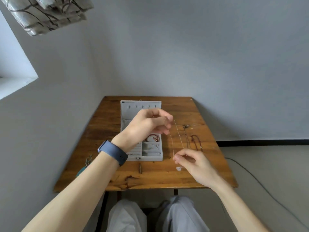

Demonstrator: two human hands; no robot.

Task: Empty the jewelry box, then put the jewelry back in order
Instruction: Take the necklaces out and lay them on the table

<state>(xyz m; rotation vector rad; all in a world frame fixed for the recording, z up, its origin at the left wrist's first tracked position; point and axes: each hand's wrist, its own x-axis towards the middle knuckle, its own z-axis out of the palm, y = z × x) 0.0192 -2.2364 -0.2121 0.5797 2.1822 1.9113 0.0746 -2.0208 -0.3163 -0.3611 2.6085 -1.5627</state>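
Two hands — left hand [150,124] and right hand [192,163] — pinch a thin chain [177,139] beside the jewelry box [142,131].

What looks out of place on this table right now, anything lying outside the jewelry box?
Yes: dark cord necklaces lie loose on the table right of the open jewelry box, and dangling earrings sit at its left edge. Both hands hold a thin chain stretched between them.

A person sits at a wooden table [117,178]. An open grey jewelry box [132,114] lies at its centre. The left hand [148,123] and right hand [192,162] pinch a thin chain necklace [177,136] stretched between them, right of the box. Dark cord necklaces [194,142] lie farther right.
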